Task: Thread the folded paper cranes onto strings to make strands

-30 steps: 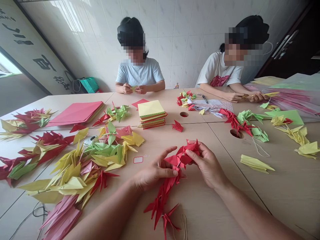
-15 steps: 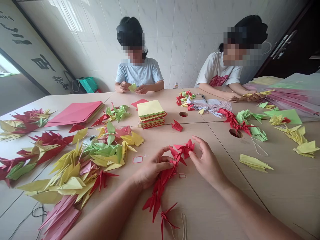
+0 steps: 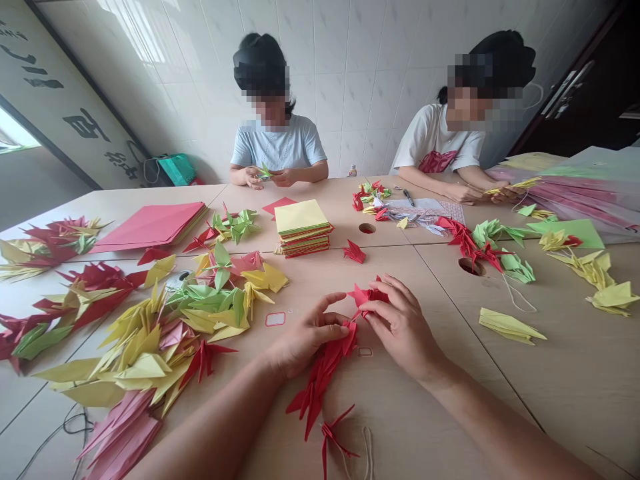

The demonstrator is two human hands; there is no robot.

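A string of red paper cranes (image 3: 325,373) runs from between my hands down toward the near part of the table. My left hand (image 3: 307,337) is closed around the upper cranes of that string, thumb and fingers pinching them. Fingers bent, my right hand (image 3: 400,327) grips a red paper crane (image 3: 361,295) at the string's far end, partly hidden behind the fingers. A short gap with a thin line shows between the two grips. Close to the near edge lies one more red crane (image 3: 333,437), beside a loop of pale string (image 3: 369,447).
Piled cranes in yellow, green, pink and red (image 3: 145,340) cover the left side. A stack of square paper (image 3: 303,230) and large red sheets (image 3: 150,227) lie farther back. Across the table sit two people, one folding green paper (image 3: 263,171), the other holding yellow pieces. Folded yellow paper (image 3: 510,325) lies right.
My right hand has moved left and closed over the end crane, which had been in view between the fingertips. My left hand stays put. The person opposite has turned the folded paper.
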